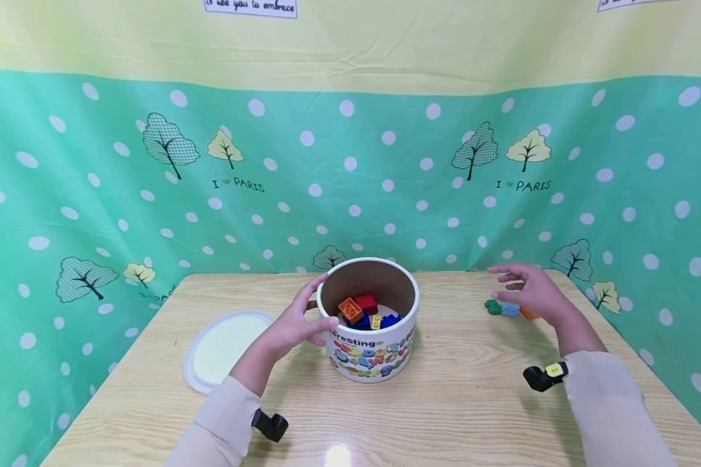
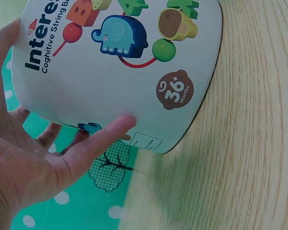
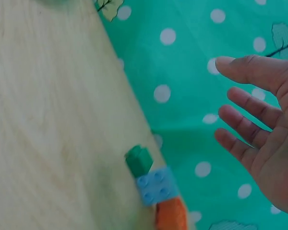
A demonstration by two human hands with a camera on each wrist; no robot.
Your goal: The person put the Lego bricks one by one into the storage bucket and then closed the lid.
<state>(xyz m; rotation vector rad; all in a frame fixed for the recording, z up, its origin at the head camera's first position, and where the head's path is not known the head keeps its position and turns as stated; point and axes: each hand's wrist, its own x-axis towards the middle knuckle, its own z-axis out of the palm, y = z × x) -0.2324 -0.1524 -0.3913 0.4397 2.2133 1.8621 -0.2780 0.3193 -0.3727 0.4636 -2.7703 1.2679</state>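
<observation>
A white round tub (image 1: 369,350) printed with coloured letters stands on the table, with several building blocks inside, among them an orange block (image 1: 350,310), a red block (image 1: 367,303) and a small yellow block (image 1: 376,322). My left hand (image 1: 295,324) holds the tub's left side, thumb at the rim; the left wrist view shows its fingers around the printed wall (image 2: 120,96). Over the table's right side, my right hand (image 1: 531,292) hovers with fingers spread and nothing in them. Beneath it lie a green block (image 3: 139,160), a light blue block (image 3: 157,186) and an orange block (image 3: 172,213) in a row.
A white round lid (image 1: 224,347) lies on the wooden table (image 1: 444,415), left of the tub. Behind the table hangs a green dotted curtain (image 1: 350,214) printed with trees.
</observation>
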